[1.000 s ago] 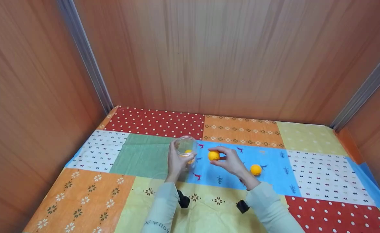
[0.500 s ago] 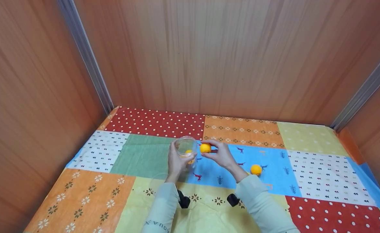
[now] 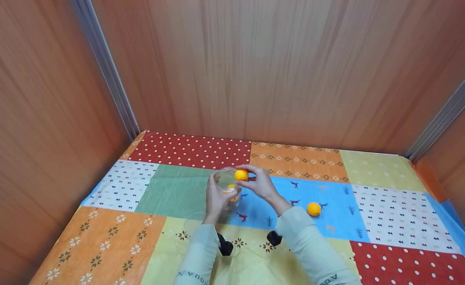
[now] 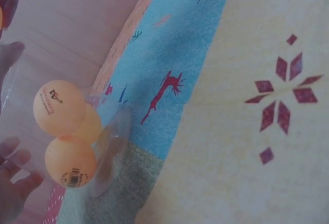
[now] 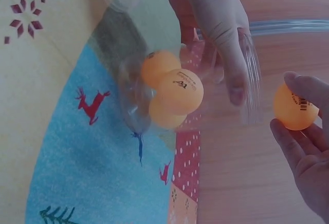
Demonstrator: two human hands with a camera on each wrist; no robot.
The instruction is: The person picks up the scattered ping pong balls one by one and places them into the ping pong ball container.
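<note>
A clear plastic jar [image 3: 225, 181] is gripped by the left hand [image 3: 216, 199]; above the jar's right edge, an orange ping-pong ball [image 3: 241, 175] is pinched by the right hand [image 3: 262, 185]. Centring over the jar before release is advised.

Ball nearest the jar [image 3: 223, 181]'s rim [image 5: 251, 106], inside: logo [image 4: 55, 96], wordmark ending "sheng" (opening letters blurred). Lower ball [image 4: 67, 157], by the jar's base edge: barcode [image 4: 75, 178]. Held ball [image 5: 293, 112], at the rim: barcode. Left sleeve [image 3: 197, 251], right sleeve [image 3: 311, 243]: lettering, not securely legible.
</note>
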